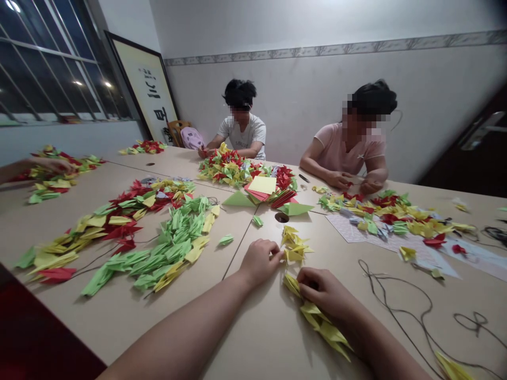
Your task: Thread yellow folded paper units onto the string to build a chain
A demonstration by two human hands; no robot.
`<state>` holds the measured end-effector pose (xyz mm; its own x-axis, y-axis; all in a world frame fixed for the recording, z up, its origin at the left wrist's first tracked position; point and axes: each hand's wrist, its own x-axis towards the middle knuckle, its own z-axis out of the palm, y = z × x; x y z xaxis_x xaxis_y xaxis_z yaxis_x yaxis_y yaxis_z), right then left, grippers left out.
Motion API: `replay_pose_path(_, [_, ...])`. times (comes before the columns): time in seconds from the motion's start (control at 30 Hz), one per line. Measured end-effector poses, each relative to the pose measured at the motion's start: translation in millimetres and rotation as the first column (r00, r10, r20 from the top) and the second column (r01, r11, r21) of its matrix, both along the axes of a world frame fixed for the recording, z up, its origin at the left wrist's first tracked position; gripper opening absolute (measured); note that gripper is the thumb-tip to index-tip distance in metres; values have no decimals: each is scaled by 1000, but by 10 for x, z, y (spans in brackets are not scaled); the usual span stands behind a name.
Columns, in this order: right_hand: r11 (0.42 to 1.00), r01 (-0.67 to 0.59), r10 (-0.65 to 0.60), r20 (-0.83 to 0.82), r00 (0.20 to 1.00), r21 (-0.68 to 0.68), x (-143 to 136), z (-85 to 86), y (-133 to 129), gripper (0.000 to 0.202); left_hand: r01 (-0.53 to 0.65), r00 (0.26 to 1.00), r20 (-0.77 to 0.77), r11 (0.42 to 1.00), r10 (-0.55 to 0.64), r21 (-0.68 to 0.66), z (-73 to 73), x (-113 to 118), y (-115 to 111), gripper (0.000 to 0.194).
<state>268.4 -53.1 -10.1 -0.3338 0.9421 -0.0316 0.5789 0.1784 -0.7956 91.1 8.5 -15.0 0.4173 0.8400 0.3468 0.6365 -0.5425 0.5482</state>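
A person's bare forearms reach across a table (257,348) toward two short, uneven lines of yellow folded paper. The left hand (261,261) sits beside the upper papers (295,245), fingertips gathered at their edge; whether that grip is closed on paper or thread, I cannot tell. The right hand (325,287) pinches the top of the lower papers (322,324), thumb and forefinger curled together, with the rest trailing under the wrist. Seemingly, one hand on each bunch lets both be steadied and lined up. Dark cord (415,311) lies loose to the right, perhaps to stay within reach. Green strands (174,237) are laid lengthwise at left, probably against tangling. Ahead, flat sheets (263,184) stand by a mixed heap (227,168); two people work beyond.
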Motion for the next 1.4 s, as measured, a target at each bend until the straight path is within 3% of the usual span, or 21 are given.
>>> replay_pose_path(0.1, [999, 41, -42, -89, 995, -15, 16, -16, 4, 10, -14, 999, 33, 999, 13, 30, 31, -9, -41, 8])
replay_pose_path(0.2, [997, 67, -73, -164, 984, -42, 35, -19, 22, 10, -25, 993, 119, 986, 5, 164, 89, -24, -139, 7])
replay_pose_path(0.3, [993, 85, -101, -220, 970, -81, 38, -18, 44, 10, 122, 986, 81, 965, -144, 233, 131, -19, -261, 12])
replay_pose_path(0.4, [991, 116, -130, -239, 962, -72, 24, -21, 55, 9, 250, 968, -39, 952, -247, 175, 135, 18, -339, 28])
replay_pose_path(0.53, [990, 129, -141, -268, 953, -61, -2, -33, 49, 12, 273, 960, -102, 953, -261, 132, 116, 65, -346, 39])
replay_pose_path(0.9, [995, 82, -93, -286, 954, -52, -7, -57, 52, 20, 277, 960, -45, 961, -276, 22, 132, 35, -336, 23])
replay_pose_path(1.17, [979, 125, -97, -168, 981, 161, -31, -65, 30, 21, 298, 954, -19, 955, -298, 0, 130, 25, -332, 19])
replay_pose_path(1.4, [990, 104, -76, -252, 965, 100, 1, -33, 32, 19, 306, 952, 22, 952, -306, -1, 133, 15, -318, 5])
